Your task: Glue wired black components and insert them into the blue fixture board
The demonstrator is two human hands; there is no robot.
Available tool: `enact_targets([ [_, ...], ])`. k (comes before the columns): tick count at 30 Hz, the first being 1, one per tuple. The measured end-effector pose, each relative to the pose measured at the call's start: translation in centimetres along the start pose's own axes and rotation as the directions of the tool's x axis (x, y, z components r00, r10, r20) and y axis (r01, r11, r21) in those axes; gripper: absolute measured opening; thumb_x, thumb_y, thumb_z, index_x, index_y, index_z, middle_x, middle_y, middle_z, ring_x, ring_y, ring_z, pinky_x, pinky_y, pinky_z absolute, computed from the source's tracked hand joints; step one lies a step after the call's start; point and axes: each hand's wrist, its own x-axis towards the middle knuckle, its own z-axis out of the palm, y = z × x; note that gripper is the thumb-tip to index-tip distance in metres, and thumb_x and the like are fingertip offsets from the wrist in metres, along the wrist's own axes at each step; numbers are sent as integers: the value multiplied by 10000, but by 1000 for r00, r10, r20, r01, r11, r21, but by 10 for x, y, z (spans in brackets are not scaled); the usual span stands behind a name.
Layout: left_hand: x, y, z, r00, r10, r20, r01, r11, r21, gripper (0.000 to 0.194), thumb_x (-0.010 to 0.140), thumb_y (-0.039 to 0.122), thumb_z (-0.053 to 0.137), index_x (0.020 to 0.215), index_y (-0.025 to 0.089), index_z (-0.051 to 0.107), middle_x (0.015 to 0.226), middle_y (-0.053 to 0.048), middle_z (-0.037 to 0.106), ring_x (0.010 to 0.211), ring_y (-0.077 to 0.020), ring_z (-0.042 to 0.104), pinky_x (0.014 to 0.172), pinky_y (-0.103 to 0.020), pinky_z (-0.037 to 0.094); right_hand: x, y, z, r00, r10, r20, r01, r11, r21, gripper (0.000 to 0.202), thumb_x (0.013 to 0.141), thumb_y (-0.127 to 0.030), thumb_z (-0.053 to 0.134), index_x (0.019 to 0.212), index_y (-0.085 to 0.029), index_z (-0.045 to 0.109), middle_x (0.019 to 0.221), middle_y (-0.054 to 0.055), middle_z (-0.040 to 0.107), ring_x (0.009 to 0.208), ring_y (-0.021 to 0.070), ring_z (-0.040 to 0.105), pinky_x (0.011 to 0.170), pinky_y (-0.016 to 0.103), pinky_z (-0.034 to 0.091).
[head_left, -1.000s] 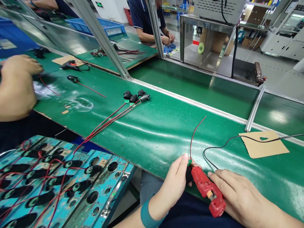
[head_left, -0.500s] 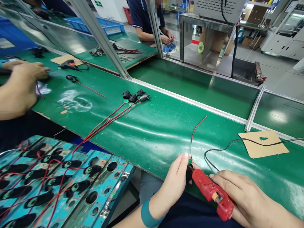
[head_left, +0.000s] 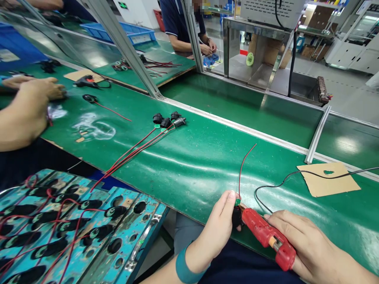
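My left hand, with a teal band at the wrist, pinches a small black part that has a green end. A thin red wire rises from that end over the green table. My right hand is wrapped round a red hot glue gun, whose nozzle points left at the green end. A black cord runs from beside my right hand towards the right edge. Several black parts with red wires lie further back on the table.
A turquoise rack with black parts and red wires stands at the lower left. Another person's hands are at the far left. Cardboard lies at right. A metal rail borders the green table.
The glue gun and my right hand have shifted slightly right and its nozzle tip shows more clearly. The red wire has moved a little. The other person's hand at the left has moved slightly.
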Motion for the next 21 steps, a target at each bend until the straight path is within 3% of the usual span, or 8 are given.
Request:
enact_targets([
  [5, 0, -4, 1, 999, 30, -13, -29, 999, 26, 471, 953, 657, 478, 874, 205, 582, 695, 40, 543, 593, -118, 525, 544, -225, 482, -1, 2, 5, 998, 58, 38, -59, 998, 28, 359, 1007, -175, 476, 1365, -174, 485, 1119, 135, 670, 955, 235, 695, 822, 353, 621],
  [12, 1, -6, 1, 1000, -14, 6, 14, 1000, 2, 436, 964, 629, 478, 883, 209, 561, 690, 36, 554, 567, -115, 510, 518, -225, 474, -1, 3, 6, 998, 54, 41, -53, 998, -32, 372, 1007, -178, 465, 1379, -156, 472, 1146, 152, 660, 990, 246, 690, 829, 368, 623],
  [21, 0, -1, 1, 997, 70, -10, -68, 989, 131, 430, 979, 626, 439, 876, 227, 560, 694, 43, 510, 597, -135, 512, 540, -238, 467, 3, 1, 1, 999, 51, 8, -51, 998, -24, 350, 1000, -173, 458, 1341, -127, 521, 1083, 145, 680, 921, 233, 706, 771, 339, 633],
])
